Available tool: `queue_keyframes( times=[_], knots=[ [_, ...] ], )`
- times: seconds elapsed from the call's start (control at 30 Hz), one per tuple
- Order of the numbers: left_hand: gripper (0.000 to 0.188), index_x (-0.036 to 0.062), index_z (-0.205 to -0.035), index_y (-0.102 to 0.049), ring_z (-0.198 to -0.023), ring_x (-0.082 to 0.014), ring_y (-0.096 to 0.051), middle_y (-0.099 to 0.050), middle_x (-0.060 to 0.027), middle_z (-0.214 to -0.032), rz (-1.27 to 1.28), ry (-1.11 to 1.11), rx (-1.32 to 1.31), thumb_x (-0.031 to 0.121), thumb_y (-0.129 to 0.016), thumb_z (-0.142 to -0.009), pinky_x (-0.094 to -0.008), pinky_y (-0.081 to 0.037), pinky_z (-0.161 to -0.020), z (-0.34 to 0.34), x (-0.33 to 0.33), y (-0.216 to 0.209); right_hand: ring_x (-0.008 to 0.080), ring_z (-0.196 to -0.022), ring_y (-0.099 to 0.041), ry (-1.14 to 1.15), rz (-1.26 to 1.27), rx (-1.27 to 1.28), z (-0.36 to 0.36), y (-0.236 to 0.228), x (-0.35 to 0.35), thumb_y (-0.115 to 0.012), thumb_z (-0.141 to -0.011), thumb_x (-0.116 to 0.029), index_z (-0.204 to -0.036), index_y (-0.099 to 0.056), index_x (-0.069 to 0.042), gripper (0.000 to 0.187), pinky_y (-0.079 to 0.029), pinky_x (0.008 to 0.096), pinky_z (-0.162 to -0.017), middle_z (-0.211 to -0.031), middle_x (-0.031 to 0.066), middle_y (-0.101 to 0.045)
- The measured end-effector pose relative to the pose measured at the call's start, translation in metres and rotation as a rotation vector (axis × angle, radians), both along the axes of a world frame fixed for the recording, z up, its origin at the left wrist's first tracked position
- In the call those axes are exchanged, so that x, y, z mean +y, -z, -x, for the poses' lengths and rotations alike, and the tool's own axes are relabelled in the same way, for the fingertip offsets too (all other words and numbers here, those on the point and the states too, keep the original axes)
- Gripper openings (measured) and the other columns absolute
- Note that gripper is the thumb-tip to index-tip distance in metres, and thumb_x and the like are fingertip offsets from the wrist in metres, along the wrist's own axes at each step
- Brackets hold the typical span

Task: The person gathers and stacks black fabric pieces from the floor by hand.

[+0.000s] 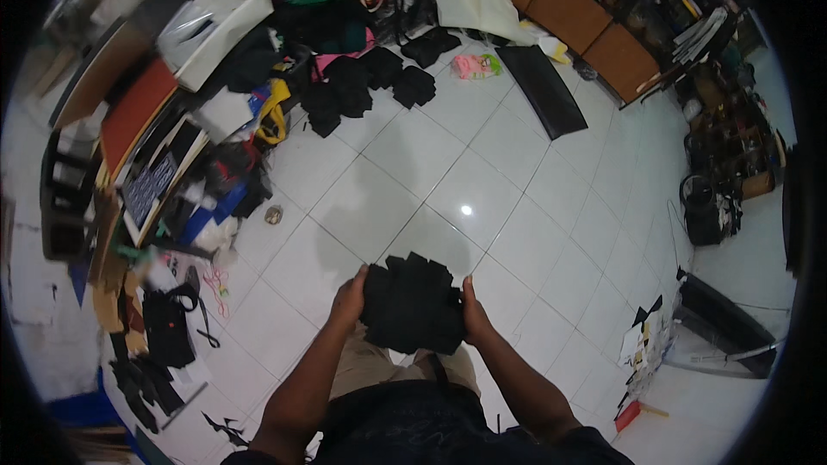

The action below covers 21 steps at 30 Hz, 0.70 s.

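Observation:
Between my two hands is a stack of black, flat, cloth-like pieces (412,306) with uneven, stepped edges, held in front of my lap. My left hand (348,297) grips its left edge, and my right hand (473,313) grips the right edge. What the pieces are exactly I cannot make out. Farther off on the tiled floor lie several similar black stacks (414,87), close to a heap of dark cloth and bags (332,0).
A pink and green packet (475,66) and a black flat panel (544,92) lie on the far floor. Cluttered shelves and boards (142,155) line the left side. A small round object (274,214) sits on the white tiles (405,181). At right are a black bag (711,220) and scraps (644,340).

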<state>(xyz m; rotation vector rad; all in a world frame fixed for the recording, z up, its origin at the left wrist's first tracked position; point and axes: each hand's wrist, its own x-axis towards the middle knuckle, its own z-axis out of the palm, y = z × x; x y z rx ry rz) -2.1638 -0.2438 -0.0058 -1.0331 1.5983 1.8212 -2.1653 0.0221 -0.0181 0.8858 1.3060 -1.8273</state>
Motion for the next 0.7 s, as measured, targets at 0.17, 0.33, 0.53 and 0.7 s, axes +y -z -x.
queue_keyframes(
  times=[0.17, 0.33, 0.53, 0.7],
  knots=[
    [0.074, -0.0048, -0.122, -0.055, -0.103, -0.0260, -0.058, -0.061, -0.0175, -0.115, 0.010, 0.076, 0.032, 0.061, -0.047, -0.088, -0.0338, -0.043, -0.092, 0.194, -0.030, 0.050, 0.0311, -0.121, -0.048, 0.078, 0.009, -0.013, 0.176, 0.027, -0.032, -0.035, -0.084, -0.076, -0.138, -0.033, 0.007, 0.099, -0.038, 0.0393, -0.103, -0.135, 0.0244, -0.043],
    [0.065, -0.0031, -0.121, -0.056, -0.102, -0.0237, -0.057, -0.061, -0.0162, -0.115, -0.029, 0.060, 0.002, 0.054, -0.047, -0.092, -0.0325, -0.041, -0.093, 0.372, -0.061, 0.109, 0.0289, -0.114, -0.053, 0.093, -0.027, -0.001, 0.353, 0.075, -0.069, -0.033, -0.088, -0.071, -0.135, -0.039, 0.009, 0.092, -0.040, 0.0365, -0.100, -0.129, 0.0235, -0.050],
    [0.061, -0.0039, -0.121, -0.056, -0.101, -0.0195, -0.056, -0.061, -0.0128, -0.114, -0.015, 0.096, 0.047, 0.050, -0.046, -0.094, -0.0295, -0.040, -0.093, 0.546, -0.077, 0.225, 0.0293, -0.124, -0.045, 0.026, -0.160, -0.020, 0.526, 0.181, -0.084, -0.033, -0.087, -0.074, -0.137, -0.037, 0.008, 0.096, -0.035, 0.0350, -0.104, -0.136, 0.0226, -0.044],
    [0.061, -0.0040, -0.123, -0.055, -0.107, -0.0192, -0.054, -0.060, -0.0128, -0.117, -0.100, 0.119, 0.071, 0.050, -0.041, -0.096, -0.0289, -0.038, -0.095, 0.663, -0.084, 0.338, 0.0239, -0.108, -0.054, 0.060, -0.150, 0.007, 0.633, 0.314, -0.090, -0.029, -0.092, -0.067, -0.126, -0.051, 0.007, 0.085, -0.041, 0.0329, -0.096, -0.120, 0.0179, -0.057]
  ],
)
